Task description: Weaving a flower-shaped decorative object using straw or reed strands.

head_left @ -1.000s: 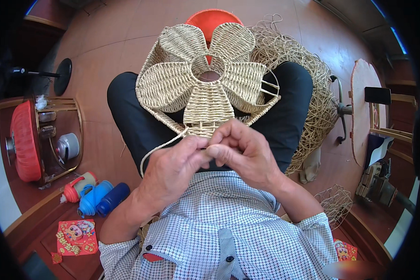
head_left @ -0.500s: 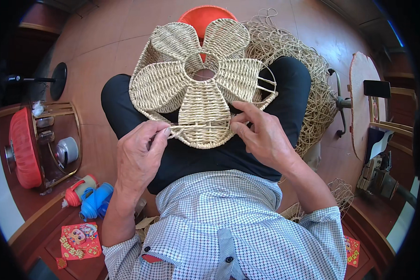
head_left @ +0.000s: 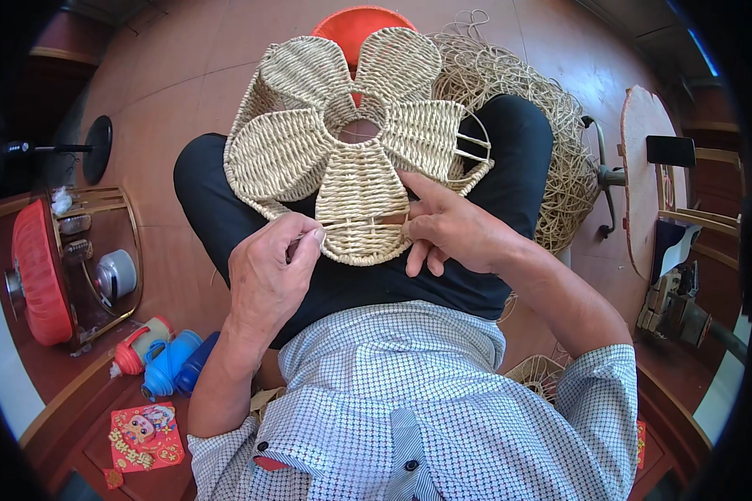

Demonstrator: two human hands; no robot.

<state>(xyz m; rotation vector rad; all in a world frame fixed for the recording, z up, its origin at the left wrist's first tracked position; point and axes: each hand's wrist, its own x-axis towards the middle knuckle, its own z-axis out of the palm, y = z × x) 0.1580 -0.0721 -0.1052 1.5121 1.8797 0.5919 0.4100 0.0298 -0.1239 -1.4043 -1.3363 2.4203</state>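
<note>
A woven straw piece shaped like a flower [head_left: 363, 184], with several petals around a round central hole, rests on my lap. A gap in the weave crosses its nearest petal close to the rounded end. My left hand [head_left: 276, 263] pinches at that petal's left edge, thumb against forefinger; the straw cord in its grip is mostly hidden. My right hand [head_left: 451, 225] grips the petal's right edge, the forefinger behind it and the thumb at the gap, the other fingers curled loosely below. On the right, one petal shows bare frame rods [head_left: 475, 146] without weaving.
A large heap of loose straw cord [head_left: 518, 79] lies beyond my right knee. An orange-red basin [head_left: 363, 25] is behind the woven piece. Bottles [head_left: 174, 359] and a red-covered round object [head_left: 43, 271] are at the left. A round board [head_left: 643, 184] and dark phone [head_left: 670, 151] are at the right.
My left hand has moved right, closer against the petal's edge. My right forefinger has slipped behind the petal, and the cord ends seen before at my left fingertips are now mostly hidden.
</note>
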